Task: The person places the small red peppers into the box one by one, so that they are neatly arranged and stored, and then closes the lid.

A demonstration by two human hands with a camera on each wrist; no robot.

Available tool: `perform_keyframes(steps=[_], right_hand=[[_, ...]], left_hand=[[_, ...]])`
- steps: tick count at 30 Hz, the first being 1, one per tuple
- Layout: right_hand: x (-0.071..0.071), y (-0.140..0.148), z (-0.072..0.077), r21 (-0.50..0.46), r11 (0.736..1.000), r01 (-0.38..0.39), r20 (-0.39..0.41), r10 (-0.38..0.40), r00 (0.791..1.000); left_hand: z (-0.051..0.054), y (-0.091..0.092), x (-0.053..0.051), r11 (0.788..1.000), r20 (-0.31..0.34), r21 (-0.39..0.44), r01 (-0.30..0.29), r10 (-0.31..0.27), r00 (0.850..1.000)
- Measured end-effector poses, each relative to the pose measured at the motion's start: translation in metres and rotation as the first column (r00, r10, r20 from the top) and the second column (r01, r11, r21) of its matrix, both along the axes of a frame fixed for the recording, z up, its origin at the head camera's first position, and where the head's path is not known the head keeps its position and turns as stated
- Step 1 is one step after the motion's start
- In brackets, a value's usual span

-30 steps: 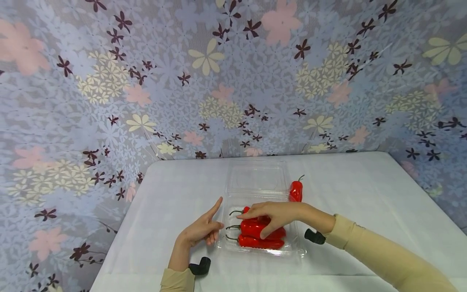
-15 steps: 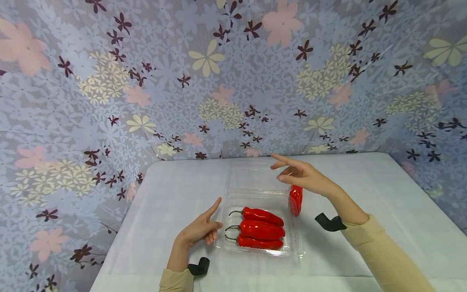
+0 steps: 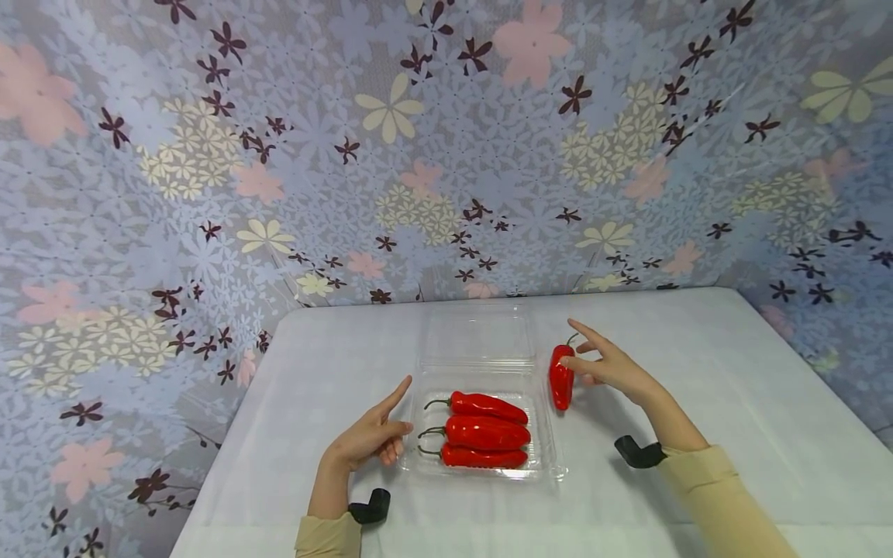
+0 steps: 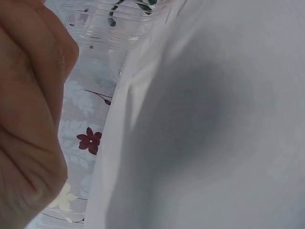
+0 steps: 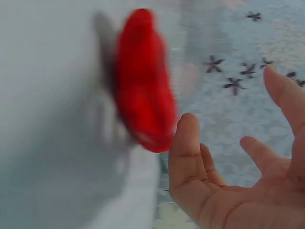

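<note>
A clear plastic clamshell container (image 3: 547, 449) lies with its lid folded back on the white table. Three red peppers (image 3: 488, 432) lie side by side in its base, green stems to the left. Another red pepper (image 3: 562, 378) rests on the cloth just right of the container. Beside it hovers my right hand (image 3: 610, 368), fingers spread and thumb over the pepper's edge; the right wrist view shows nothing in its grasp. At the container's left edge is my left hand (image 3: 370, 438), index finger extended and the others loosely curled; whether it touches the plastic I cannot tell.
The container's transparent lid (image 3: 477, 333) lies flat toward the back. A floral-patterned wall covering (image 3: 446, 155) rises behind the table (image 3: 656, 349). Black wrist mounts (image 3: 638, 452) jut out from both forearms.
My right hand has left the peppers in the container, lifted back over the lid, then come down beside the loose pepper at right. My left hand stays at the container's left edge.
</note>
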State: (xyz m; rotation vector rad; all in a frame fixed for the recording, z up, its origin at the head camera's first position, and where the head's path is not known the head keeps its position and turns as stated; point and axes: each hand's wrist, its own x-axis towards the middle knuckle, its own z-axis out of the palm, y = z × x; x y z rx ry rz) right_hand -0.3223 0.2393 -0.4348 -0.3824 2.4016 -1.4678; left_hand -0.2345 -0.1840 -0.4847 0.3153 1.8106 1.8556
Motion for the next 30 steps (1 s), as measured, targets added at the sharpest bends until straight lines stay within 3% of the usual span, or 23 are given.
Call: perform_keyframes(steps=[6, 12, 16, 24, 30], right_hand=[[-0.007, -0.001, -0.023, 0.094, 0.996, 0.009, 0.06, -0.015, 0.998], [-0.012, -0.008, -0.039, 0.216, 0.975, 0.051, -0.028, -0.046, 0.999], [-0.015, -0.014, -0.039, 0.221, 0.974, 0.057, -0.056, -0.045, 0.997], [-0.017, -0.02, -0.037, 0.171, 0.983, 0.059, 0.015, -0.062, 0.998], [-0.016, -0.026, -0.035, 0.148, 0.989, -0.02, -0.04, 0.026, 0.999]], left_hand=[[-0.001, 0.001, 0.001, 1.0, 0.0, 0.013, 0.003, -0.003, 1.0], [0.0, 0.002, 0.0, 1.0, 0.007, 0.009, 0.004, -0.004, 1.0], [0.001, 0.003, -0.001, 1.0, -0.001, -0.002, -0.003, 0.003, 1.0], [0.002, 0.002, -0.001, 1.0, 0.009, -0.001, 0.012, -0.012, 1.0], [0.003, 0.003, 0.002, 1.0, 0.02, -0.015, 0.007, -0.006, 1.0]])
